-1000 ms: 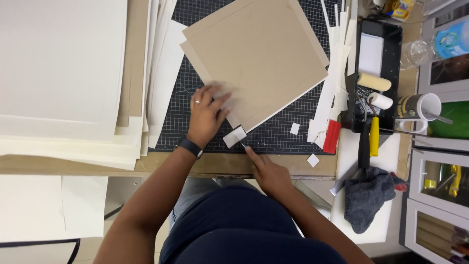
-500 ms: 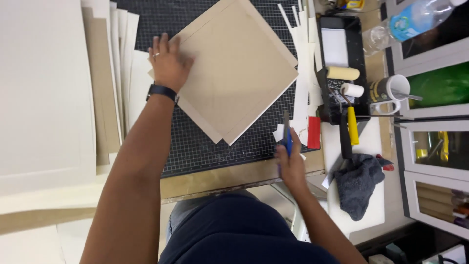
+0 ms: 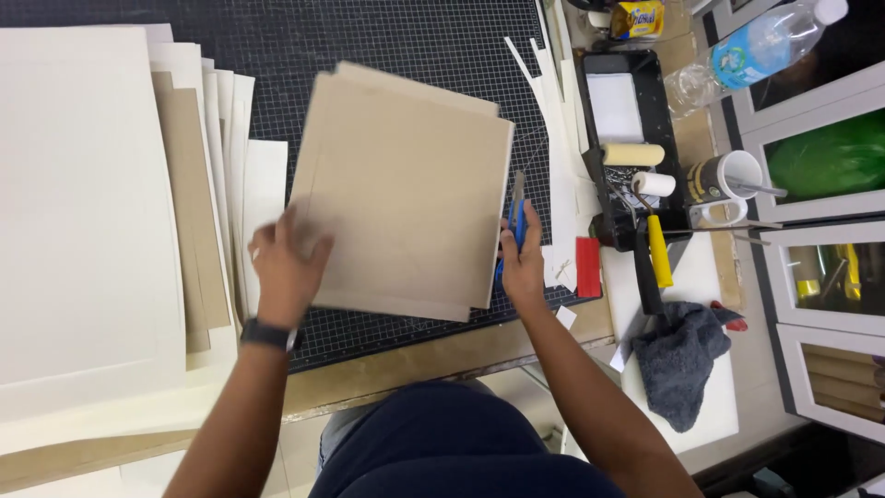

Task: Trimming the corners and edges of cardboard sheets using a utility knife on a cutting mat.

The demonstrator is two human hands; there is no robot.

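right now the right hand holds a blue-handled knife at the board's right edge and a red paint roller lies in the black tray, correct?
Not quite: in the head view the paint roller in the black tray is cream, not red. The right hand does hold the blue-handled knife at the board's right edge.

Brown board sheets (image 3: 406, 194): matt, slightly rough cardboard. Cutting mat (image 3: 369, 55): matt black, gridded rubbery plastic. Cutter (image 3: 517, 221): blue plastic body, bare metal blade. Paint tray (image 3: 645, 101): glossy black plastic. Rag (image 3: 678, 360): grey soft cloth. Left stack (image 3: 83, 203): smooth cream paperboard.
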